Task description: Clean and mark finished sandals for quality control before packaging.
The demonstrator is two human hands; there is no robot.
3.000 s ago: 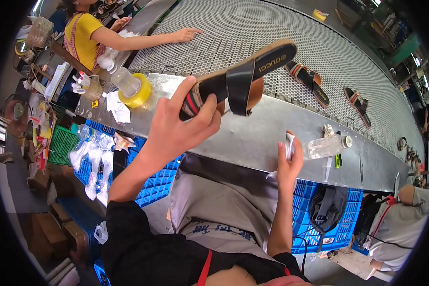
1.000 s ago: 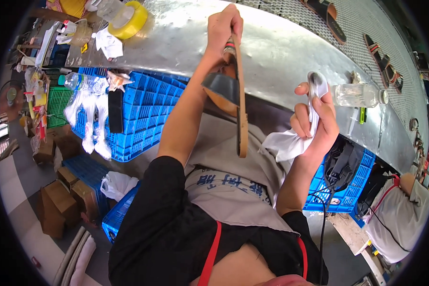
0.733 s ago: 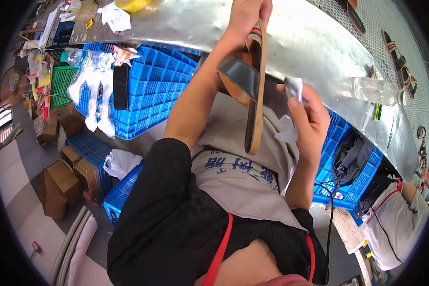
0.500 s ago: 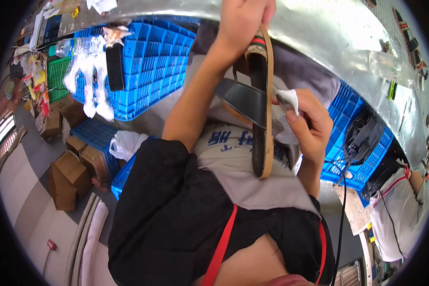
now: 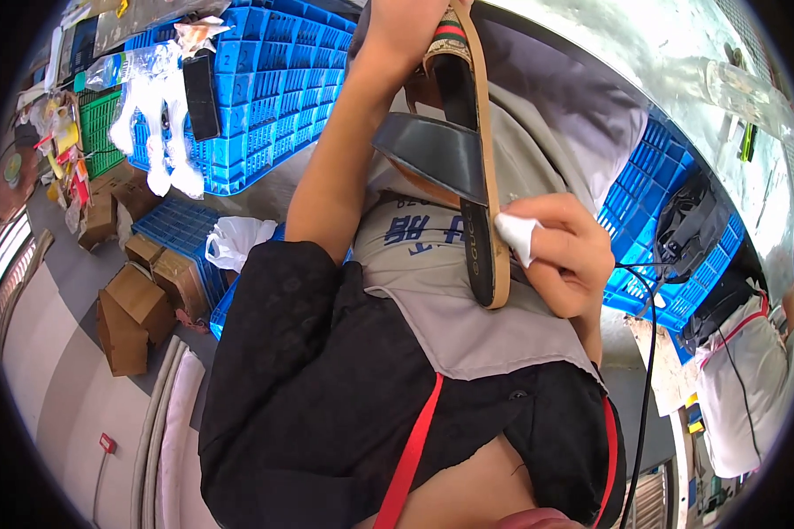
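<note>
My left hand (image 5: 406,33) is closed round the far end of a sandal (image 5: 432,157). The sandal has a wide black strap, a dark insole, a tan sole edge and a red-and-green striped band near my left hand. It stands on its side edge-up over my lap, with its near end toward my chest. A small white cloth (image 5: 517,234) is pinched in my right hand (image 5: 573,256). That cloth lies against the tan sole edge, near the sandal's near end. A grey apron (image 5: 494,344) covers my lap below the sandal.
A metal worktable (image 5: 670,62) edges the far right. Blue crates (image 5: 282,79) stand left and right; the left one carries white plastic wrapping (image 5: 154,110) and a black phone-shaped slab (image 5: 201,97). Cardboard boxes (image 5: 137,317) sit on the floor at left. A black cable (image 5: 651,370) hangs at right.
My right hand has moved the cloth toward me along the sole edge, and its fingers have turned toward the sole. My left hand still grips the sandal. The whole view has shifted slightly.
</note>
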